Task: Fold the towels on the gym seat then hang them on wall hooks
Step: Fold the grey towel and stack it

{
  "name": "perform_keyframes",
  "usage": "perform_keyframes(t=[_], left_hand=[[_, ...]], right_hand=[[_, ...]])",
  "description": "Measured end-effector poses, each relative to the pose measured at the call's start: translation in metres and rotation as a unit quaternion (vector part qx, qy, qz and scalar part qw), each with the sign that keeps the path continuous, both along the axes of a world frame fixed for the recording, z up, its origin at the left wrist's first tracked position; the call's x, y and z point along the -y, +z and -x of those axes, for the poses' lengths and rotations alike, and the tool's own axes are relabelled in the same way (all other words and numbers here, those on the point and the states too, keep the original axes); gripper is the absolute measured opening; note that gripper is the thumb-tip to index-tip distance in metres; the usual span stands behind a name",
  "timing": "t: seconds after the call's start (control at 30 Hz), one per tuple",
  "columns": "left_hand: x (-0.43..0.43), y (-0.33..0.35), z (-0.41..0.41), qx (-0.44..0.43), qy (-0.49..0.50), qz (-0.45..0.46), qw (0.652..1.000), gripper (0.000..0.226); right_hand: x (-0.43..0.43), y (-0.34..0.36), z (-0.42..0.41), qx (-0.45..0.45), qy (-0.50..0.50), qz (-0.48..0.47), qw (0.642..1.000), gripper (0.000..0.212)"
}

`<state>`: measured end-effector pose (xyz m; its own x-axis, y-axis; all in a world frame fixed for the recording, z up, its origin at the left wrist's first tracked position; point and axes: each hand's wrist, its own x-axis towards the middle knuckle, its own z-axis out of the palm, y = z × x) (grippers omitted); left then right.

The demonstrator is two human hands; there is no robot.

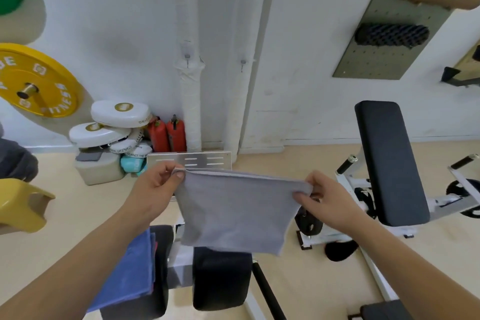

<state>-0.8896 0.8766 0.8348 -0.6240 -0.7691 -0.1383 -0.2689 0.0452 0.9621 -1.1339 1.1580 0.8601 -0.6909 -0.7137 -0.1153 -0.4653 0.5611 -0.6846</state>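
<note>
A folded grey towel point(233, 208) hangs in the air between my hands, above the black gym seat point(220, 275). My left hand point(155, 187) pinches its top left corner and my right hand point(324, 200) pinches its top right corner. A folded blue towel point(127, 273) lies on the left black pad, with a red edge showing beneath it. Two small wall hooks sit on the white wall ahead, the left hook point(187, 58) and the right hook point(242, 63), both bare.
A black bench point(389, 161) on a white frame stands to the right. White pads point(119, 114), two red extinguishers point(168, 135) and a metal plate point(189, 160) lie by the wall. A yellow weight plate point(33, 80) hangs left; a yellow stool point(20, 205) stands near.
</note>
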Motion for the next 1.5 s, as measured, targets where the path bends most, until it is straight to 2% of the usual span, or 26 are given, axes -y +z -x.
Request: perform_keyframes(t=[0.07, 0.17, 0.27, 0.4, 0.53, 0.67, 0.83, 0.9, 1.03, 1.17, 1.3, 1.37, 1.5], left_hand=[[-0.004, -0.005, -0.009, 0.004, -0.013, -0.015, 1.0, 0.018], [-0.009, -0.012, -0.024, 0.026, -0.037, -0.027, 0.999, 0.02], [-0.012, -0.02, -0.042, 0.063, -0.061, -0.03, 0.996, 0.017], [-0.015, -0.031, -0.058, 0.11, -0.086, -0.011, 0.99, 0.017], [-0.008, -0.041, -0.051, 0.141, -0.062, -0.009, 0.988, 0.013], [0.011, -0.064, -0.027, 0.179, -0.075, -0.002, 0.981, 0.012], [0.042, -0.124, 0.015, 0.304, -0.123, 0.051, 0.943, 0.017], [0.051, -0.146, 0.029, 0.327, -0.109, 0.032, 0.938, 0.019], [0.06, -0.171, 0.048, 0.255, 0.002, -0.123, 0.959, 0.023], [0.068, -0.177, 0.052, 0.212, 0.043, -0.127, 0.968, 0.023], [0.06, -0.173, 0.043, 0.221, 0.03, -0.107, 0.969, 0.021], [0.048, -0.172, 0.034, 0.258, -0.031, -0.063, 0.963, 0.025], [0.019, -0.162, 0.011, 0.339, -0.146, 0.033, 0.929, 0.03]], right_hand=[[0.008, -0.01, -0.004, 0.06, -0.027, 0.053, 0.996, 0.02], [0.012, -0.023, -0.011, 0.114, -0.035, 0.067, 0.991, 0.021], [0.008, -0.025, -0.012, 0.182, -0.01, 0.03, 0.983, 0.049], [0.002, -0.03, 0.001, 0.325, 0.062, -0.032, 0.943, 0.024], [0.012, -0.051, 0.006, 0.38, 0.016, -0.01, 0.925, 0.023], [0.042, -0.089, 0.007, 0.339, -0.047, -0.02, 0.939, 0.021], [0.081, -0.148, 0.02, 0.245, -0.108, -0.071, 0.961, 0.005], [0.091, -0.169, 0.026, 0.218, -0.12, -0.086, 0.965, 0.008], [0.103, -0.186, 0.034, 0.172, -0.153, -0.058, 0.971, 0.016], [0.107, -0.189, 0.038, 0.21, -0.187, 0.005, 0.96, 0.01], [0.095, -0.188, 0.032, 0.204, -0.145, -0.021, 0.968, 0.015], [0.083, -0.189, 0.026, 0.175, -0.086, -0.059, 0.979, 0.017], [0.046, -0.198, 0.015, 0.14, -0.001, -0.114, 0.984, 0.024]])
